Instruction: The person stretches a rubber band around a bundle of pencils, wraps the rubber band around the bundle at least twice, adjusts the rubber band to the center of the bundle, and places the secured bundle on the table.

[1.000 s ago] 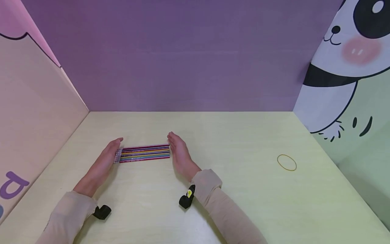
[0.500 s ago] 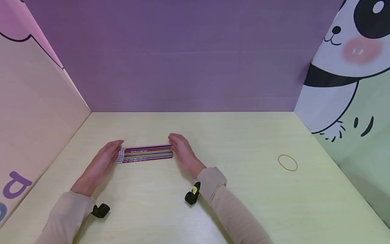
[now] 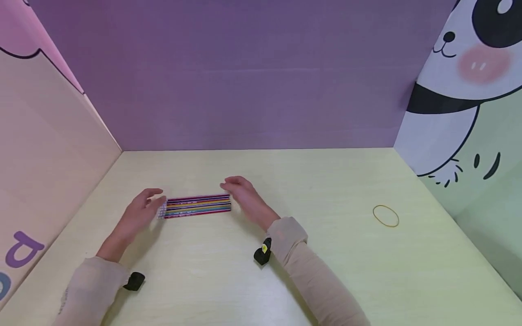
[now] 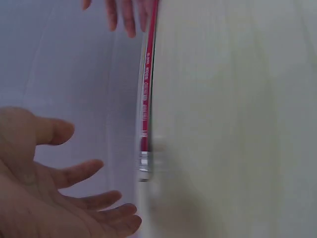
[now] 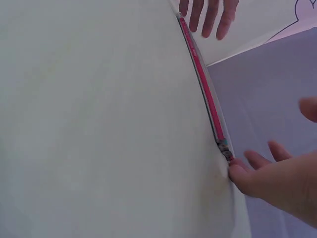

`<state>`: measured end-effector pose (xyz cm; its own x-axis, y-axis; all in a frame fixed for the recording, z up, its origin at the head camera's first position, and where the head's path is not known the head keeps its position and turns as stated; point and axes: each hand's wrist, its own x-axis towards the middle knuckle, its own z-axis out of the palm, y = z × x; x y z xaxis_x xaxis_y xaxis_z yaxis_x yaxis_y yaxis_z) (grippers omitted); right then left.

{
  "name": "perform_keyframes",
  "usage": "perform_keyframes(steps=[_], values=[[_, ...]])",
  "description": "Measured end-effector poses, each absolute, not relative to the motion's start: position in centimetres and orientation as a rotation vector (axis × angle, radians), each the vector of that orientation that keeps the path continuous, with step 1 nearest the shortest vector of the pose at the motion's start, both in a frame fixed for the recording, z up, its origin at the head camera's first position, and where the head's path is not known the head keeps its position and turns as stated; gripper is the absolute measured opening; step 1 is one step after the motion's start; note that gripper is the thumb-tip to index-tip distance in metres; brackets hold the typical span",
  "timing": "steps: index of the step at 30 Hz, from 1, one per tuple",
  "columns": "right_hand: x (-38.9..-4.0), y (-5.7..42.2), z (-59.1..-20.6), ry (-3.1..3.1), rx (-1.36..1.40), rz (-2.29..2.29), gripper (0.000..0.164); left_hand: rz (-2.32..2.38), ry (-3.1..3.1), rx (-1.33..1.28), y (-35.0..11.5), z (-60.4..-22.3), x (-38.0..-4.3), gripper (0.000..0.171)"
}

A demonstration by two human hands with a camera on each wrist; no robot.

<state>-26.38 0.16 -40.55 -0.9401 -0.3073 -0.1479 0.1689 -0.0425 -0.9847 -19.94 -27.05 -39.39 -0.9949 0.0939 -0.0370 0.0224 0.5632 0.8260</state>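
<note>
Several striped pencils [image 3: 197,206] lie side by side in a flat row left of the table's middle, their silvery eraser ends toward the left. By those ends is my left hand [image 3: 136,216], thumb and fingers spread apart. A gap shows between that hand [image 4: 59,193] and the nearest red pencil [image 4: 147,94] in the left wrist view. At the opposite end of the row, my right hand [image 3: 249,201] has loosely bent fingers. In the right wrist view, one fingertip of this hand [image 5: 277,173] meets the end of the red pencil [image 5: 205,84].
A yellow rubber band [image 3: 385,216] lies on the pale tabletop [image 3: 318,253] to the right. Behind the table rises a purple wall panel [image 3: 257,77]. Printed side panels stand left and right, the right one bearing a cartoon panda [image 3: 440,131].
My left hand has drawn back from the eraser ends, its thumb parting from the fingers. The right hand's fingers have loosened from the row's far end. The pencils lie nearly where they were.
</note>
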Motion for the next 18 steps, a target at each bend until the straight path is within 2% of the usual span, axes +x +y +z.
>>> perform_keyframes(steps=[5, 11, 14, 18], values=[[-26.4, 0.3, -40.0, 2.158, -0.376, -1.633, 0.063, 0.982, 2.989, 0.403, -24.8, -38.6, -19.4, 0.052], [-25.9, -0.9, -39.1, 2.417, -0.726, -0.962, 0.088, 0.546, 3.026, 0.573, -23.9, -38.7, -19.3, 0.067], [-25.8, -1.7, -38.6, 2.528, -0.847, -0.638, 0.088, 0.449, 3.005, 0.573, -23.7, -38.6, -19.4, 0.071], [-25.6, -2.7, -38.2, 2.657, -0.918, -0.331, 0.077, 0.361, 3.003, 0.599, -23.6, -38.1, -19.6, 0.072]])
